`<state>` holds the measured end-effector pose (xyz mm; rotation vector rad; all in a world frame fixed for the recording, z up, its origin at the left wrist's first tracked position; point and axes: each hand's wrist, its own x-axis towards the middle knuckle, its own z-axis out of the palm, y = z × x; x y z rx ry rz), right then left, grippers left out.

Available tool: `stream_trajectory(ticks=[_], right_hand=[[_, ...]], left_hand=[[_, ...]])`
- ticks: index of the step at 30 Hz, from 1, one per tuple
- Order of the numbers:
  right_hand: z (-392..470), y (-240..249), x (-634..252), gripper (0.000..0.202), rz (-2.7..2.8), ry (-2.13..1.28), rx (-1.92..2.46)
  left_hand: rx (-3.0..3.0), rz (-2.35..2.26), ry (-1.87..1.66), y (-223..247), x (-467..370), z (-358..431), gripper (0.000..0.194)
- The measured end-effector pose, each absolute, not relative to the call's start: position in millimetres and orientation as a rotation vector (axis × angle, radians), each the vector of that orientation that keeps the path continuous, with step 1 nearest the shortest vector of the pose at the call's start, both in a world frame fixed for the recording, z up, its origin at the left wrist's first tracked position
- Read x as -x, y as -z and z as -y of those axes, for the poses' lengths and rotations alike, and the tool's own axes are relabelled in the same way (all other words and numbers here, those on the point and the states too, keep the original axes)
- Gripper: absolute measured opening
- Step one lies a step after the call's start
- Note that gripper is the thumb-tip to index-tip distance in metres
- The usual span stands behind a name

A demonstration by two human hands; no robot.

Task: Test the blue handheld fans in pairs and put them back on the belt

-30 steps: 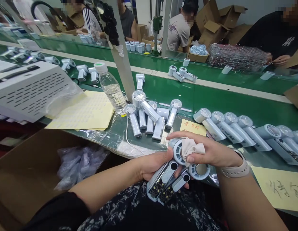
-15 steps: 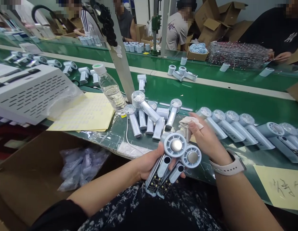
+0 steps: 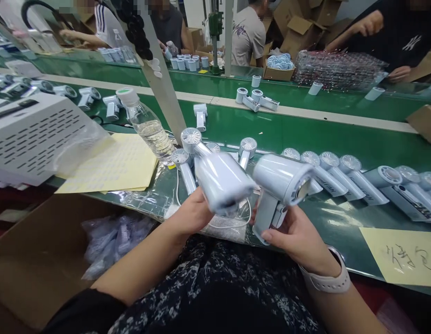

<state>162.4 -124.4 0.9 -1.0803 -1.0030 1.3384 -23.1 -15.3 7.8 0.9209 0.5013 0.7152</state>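
My left hand [image 3: 194, 211] is closed around a pale blue handheld fan [image 3: 224, 181], which is blurred by motion and tilted. In my right hand [image 3: 294, 236] is a second handheld fan [image 3: 280, 178], gripped by its handle, head uppermost, with a round silver disc on the end facing right. The two fans are side by side just above the near edge of the bench. Behind them several more handheld fans [image 3: 180, 157] lie in a loose group, partly hidden. To the right a row of fans [image 3: 335, 174] leans along the bench.
A water bottle [image 3: 148, 125] stands by a slanted post, near yellow sheets [image 3: 107, 164] and a white vented box [image 3: 41, 134]. A yellow handwritten note [image 3: 403, 255] lies at right. Bagged items [image 3: 114, 241] sit in a cardboard box below. Co-workers stand across the green conveyor [image 3: 306, 132].
Both fans were together in my left hand; now each hand holds one, and they have turned over. The white cloth from my right hand is out of sight. The view has shifted slightly.
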Motion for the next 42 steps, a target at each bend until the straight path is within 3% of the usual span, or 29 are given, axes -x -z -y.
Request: stream_trajectory(ticks=[7,16,23,27,42], right_hand=[[124,4,-154,0.030,0.816,-1.311,0.982],[125,7,-149,0.033,0.848,-1.340,1.020],[120,2,-146,0.034,0.746,-1.454,0.975],[121,0,-146,0.033,0.672,-1.522,0.944],[125,10,-148,0.025,0.783,-1.407,1.035]], left_hand=[[-0.794,-0.270,-0.607,-6,16,33,0.051],[-0.883,-0.318,-0.533,-8,15,36,0.035],[-0.866,-0.374,-0.575,-5,13,37,0.044],[-0.853,-0.370,-0.558,-7,15,36,0.039],[-0.841,-0.428,-0.629,6,12,32,0.034]])
